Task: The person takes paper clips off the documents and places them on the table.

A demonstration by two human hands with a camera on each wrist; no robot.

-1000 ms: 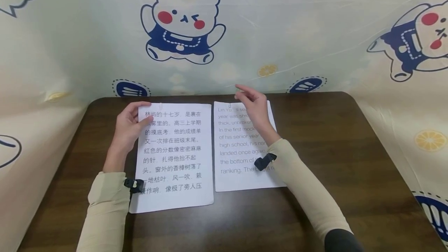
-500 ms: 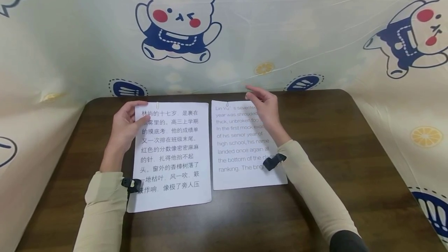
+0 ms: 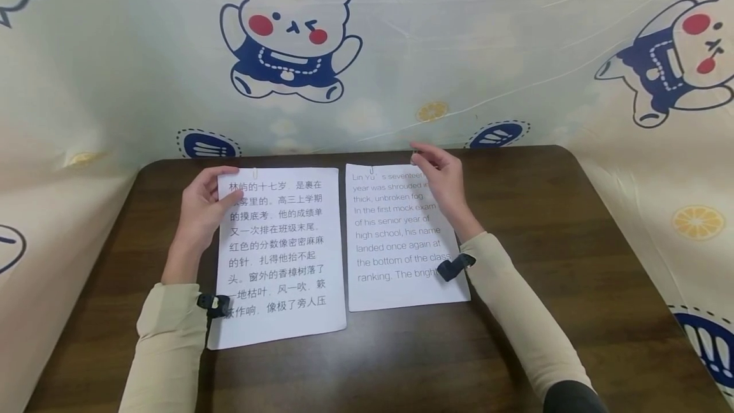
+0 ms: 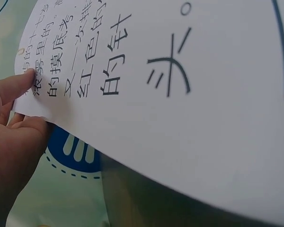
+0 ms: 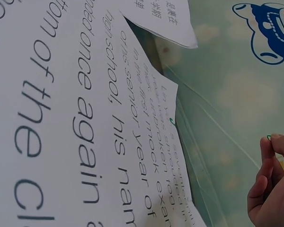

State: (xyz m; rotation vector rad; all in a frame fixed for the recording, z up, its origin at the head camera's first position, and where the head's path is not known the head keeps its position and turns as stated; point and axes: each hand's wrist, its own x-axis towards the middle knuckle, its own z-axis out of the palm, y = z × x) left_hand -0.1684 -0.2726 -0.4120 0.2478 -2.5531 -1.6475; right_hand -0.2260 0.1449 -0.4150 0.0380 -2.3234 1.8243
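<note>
My left hand (image 3: 203, 202) grips the upper left edge of a white sheet of paper (image 3: 281, 260) printed in Chinese, thumb on its face and fingers behind it. A yellowish paper clip (image 3: 255, 173) sits on that sheet's top edge. Beside it is a sheet of English text (image 3: 395, 241), with a green paper clip (image 5: 172, 121) on its top edge. Above that sheet's upper right corner, my right hand (image 3: 447, 183) pinches a small green paper clip (image 5: 269, 137) between thumb and index finger; only a bit of it shows.
The sheets are over a dark brown wooden table (image 3: 545, 241). Behind the table's far edge hangs a pale cloth (image 3: 436, 37) printed with cartoon bears and orange slices. A black wrist camera (image 3: 455, 268) overlaps the English sheet's lower right.
My right hand has moved to the right along the English sheet's top, uncovering more of its text. My left hand keeps its grip on the Chinese sheet. The head view has shifted slightly.
</note>
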